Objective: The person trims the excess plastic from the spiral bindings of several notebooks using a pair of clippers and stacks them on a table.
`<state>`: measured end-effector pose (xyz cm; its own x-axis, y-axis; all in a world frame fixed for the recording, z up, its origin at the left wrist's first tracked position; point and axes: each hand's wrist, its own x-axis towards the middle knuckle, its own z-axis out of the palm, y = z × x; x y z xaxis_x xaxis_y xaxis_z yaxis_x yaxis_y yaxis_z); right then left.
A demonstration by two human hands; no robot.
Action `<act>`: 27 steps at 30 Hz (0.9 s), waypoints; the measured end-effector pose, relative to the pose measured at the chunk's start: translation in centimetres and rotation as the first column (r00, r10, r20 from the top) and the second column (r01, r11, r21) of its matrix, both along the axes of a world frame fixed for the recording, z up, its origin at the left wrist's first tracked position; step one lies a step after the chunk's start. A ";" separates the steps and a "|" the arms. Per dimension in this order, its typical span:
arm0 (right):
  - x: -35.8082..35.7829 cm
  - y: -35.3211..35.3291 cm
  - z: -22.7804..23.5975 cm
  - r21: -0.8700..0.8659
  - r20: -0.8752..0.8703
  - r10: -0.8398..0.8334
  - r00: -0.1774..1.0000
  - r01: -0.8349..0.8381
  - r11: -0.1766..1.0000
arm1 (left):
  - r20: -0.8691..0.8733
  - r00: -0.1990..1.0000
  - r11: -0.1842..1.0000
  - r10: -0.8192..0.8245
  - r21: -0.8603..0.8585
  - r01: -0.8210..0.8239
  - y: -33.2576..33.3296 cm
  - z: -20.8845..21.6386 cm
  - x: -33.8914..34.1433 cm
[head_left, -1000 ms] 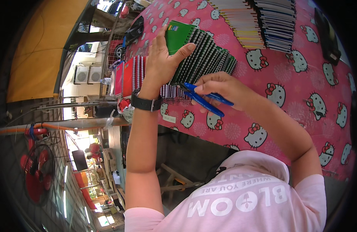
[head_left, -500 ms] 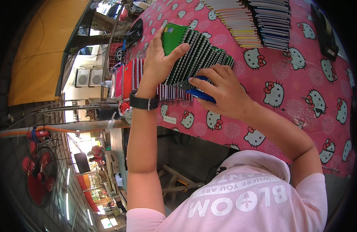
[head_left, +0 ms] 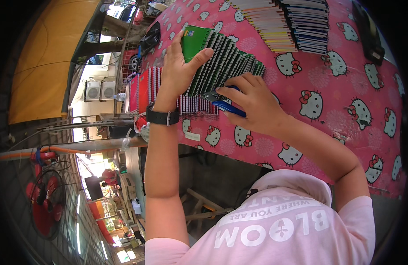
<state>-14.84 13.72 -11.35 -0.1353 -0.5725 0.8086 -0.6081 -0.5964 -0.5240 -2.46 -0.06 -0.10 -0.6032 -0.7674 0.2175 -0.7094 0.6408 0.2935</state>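
A fanned row of green spiral notebooks [head_left: 194, 42] lies on the table, wire-bound edges stepped toward the right. Flat across the covers rests my left hand [head_left: 177, 73], fingers stretched and thumb apart. My right hand [head_left: 259, 104] is closed around blue-handled cutting pliers [head_left: 230, 107]. Their dark jaws touch or nearly touch the near end of the bindings; I cannot tell whether they grip a wire. Red spiral notebooks [head_left: 144, 88] lie partly under the green ones, beside my left wrist.
Pink cartoon-cat cloth [head_left: 261, 139] covers the table. At the far side stand stacks of white-edged notebooks [head_left: 303, 26], with a long black tool [head_left: 367, 37] to their right. A black bag [head_left: 151, 37] sits at the far left edge. A red fan [head_left: 47, 198] is at left.
The view has shifted slightly, so the table's contents sit a little further left. Both hands keep nearly the same place on the notebooks and pliers.
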 end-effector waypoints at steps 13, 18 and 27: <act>1.0 0.9 -2.1 0.208 0.357 0.352 0.865 -0.441 0.873 | -0.020 1.000 1.000 -0.013 -0.002 0.013 -0.2 -0.1 -0.2; 0.8 0.1 -1.2 0.080 0.006 0.086 0.996 -0.087 0.993 | 0.001 1.000 1.000 -0.016 -0.020 0.016 0.1 0.0 -0.3; 0.4 0.2 -0.6 0.032 -0.079 0.023 0.997 -0.020 0.999 | 0.070 0.995 0.994 0.072 -0.082 -0.066 0.9 0.5 -0.4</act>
